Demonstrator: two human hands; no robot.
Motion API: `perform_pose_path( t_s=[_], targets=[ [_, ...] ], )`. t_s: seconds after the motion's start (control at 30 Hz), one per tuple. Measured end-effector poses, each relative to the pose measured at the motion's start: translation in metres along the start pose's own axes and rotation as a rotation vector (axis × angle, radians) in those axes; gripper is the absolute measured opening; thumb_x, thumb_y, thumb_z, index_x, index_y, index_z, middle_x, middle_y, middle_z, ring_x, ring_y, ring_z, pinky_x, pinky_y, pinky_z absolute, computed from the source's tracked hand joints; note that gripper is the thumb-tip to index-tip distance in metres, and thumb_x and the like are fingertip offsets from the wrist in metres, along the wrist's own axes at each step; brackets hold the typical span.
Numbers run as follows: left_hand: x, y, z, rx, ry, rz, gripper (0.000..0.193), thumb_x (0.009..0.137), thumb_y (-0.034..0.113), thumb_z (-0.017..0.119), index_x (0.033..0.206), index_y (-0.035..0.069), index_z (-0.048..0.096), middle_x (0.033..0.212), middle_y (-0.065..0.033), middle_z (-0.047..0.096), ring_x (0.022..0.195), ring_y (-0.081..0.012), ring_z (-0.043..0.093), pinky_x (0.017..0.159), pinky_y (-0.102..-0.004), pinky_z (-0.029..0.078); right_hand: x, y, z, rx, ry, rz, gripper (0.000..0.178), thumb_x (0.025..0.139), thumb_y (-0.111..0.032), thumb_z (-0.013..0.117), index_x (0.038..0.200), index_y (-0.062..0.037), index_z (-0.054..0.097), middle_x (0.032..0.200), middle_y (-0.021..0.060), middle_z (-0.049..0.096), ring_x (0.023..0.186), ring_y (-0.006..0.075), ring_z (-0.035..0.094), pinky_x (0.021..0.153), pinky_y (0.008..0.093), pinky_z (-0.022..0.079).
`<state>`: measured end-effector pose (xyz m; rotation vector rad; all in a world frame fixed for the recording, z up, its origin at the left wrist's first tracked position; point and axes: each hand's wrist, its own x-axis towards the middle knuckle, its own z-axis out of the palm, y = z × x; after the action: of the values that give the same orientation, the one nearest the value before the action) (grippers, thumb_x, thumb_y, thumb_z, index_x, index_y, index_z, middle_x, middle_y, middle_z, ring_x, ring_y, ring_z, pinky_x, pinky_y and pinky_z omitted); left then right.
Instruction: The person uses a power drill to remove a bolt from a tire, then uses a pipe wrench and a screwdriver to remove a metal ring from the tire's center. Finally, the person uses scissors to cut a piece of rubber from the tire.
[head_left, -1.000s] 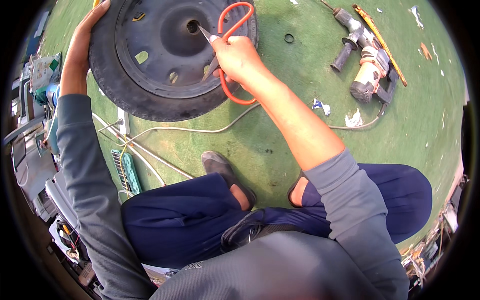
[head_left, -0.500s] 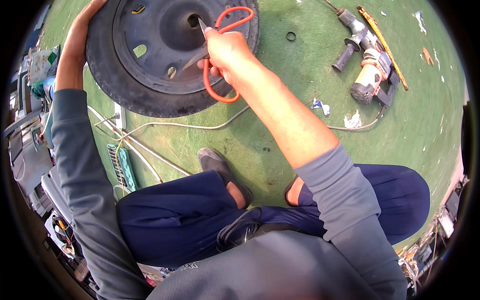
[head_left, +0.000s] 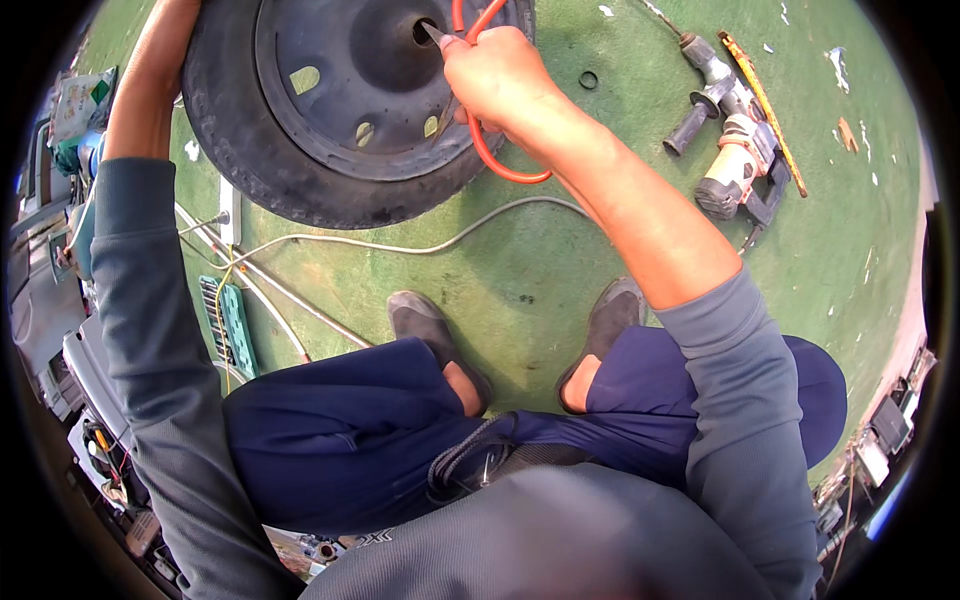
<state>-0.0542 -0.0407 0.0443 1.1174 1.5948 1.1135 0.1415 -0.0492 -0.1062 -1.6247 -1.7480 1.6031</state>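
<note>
A black tyre on a dark steel wheel (head_left: 330,170) stands at the top of the view, cut off by the upper edge. My left hand (head_left: 172,35) is against the tyre's left side; its fingers are out of sight. My right hand (head_left: 505,85) is closed around scissors (head_left: 508,168) with orange handles. Their handles are spread apart, and one pointed blade tip lies beside the round hole in the wheel's centre. The other blade is mostly hidden by my hand and hard to tell against the wheel.
On the green floor at right lie a rotary hammer drill (head_left: 735,150) and a rusty yellow bar (head_left: 765,110). A black ring (head_left: 588,80) is right of the wheel. A grey cable (head_left: 400,249) crosses before my shoes, near a green bit case (head_left: 230,325) and a white power strip (head_left: 230,210).
The wheel has shifted slightly right and up in view. My right hand has moved right with the scissors, whose tip stays near the centre hole. My left hand remains at the tyre.
</note>
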Motion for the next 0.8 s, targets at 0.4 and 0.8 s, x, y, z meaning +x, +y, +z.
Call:
perform_pose_path(
  t_s=[0.4,0.8],
  targets=[
    [0.002,-0.016,0.0,0.287,-0.062,0.161,0.058,0.098,0.021,0.066,0.147,-0.006,0.052,0.141,-0.0153,0.061,0.126,-0.022,0.06,0.108,-0.0317,0.045,-0.003,-0.002,-0.062,-0.79,0.137,-0.499,0.034,0.096,-0.032,0.067,0.095,-0.0008,0.078,0.087,0.021,0.075,0.083,0.0387,0.075,0.077,0.0497,0.06],
    [-0.06,-0.016,-0.007,0.188,0.085,0.152,0.051,0.096,0.018,0.066,0.14,-0.006,0.06,0.131,-0.0158,0.067,0.117,-0.0229,0.065,0.102,-0.0323,0.05,0.003,-0.02,-0.054,-1.141,0.144,-0.619,0.018,0.092,-0.018,0.066,0.093,-0.0048,0.079,0.088,0.0163,0.077,0.085,0.0329,0.077,0.073,0.0443,0.062]
  ],
)
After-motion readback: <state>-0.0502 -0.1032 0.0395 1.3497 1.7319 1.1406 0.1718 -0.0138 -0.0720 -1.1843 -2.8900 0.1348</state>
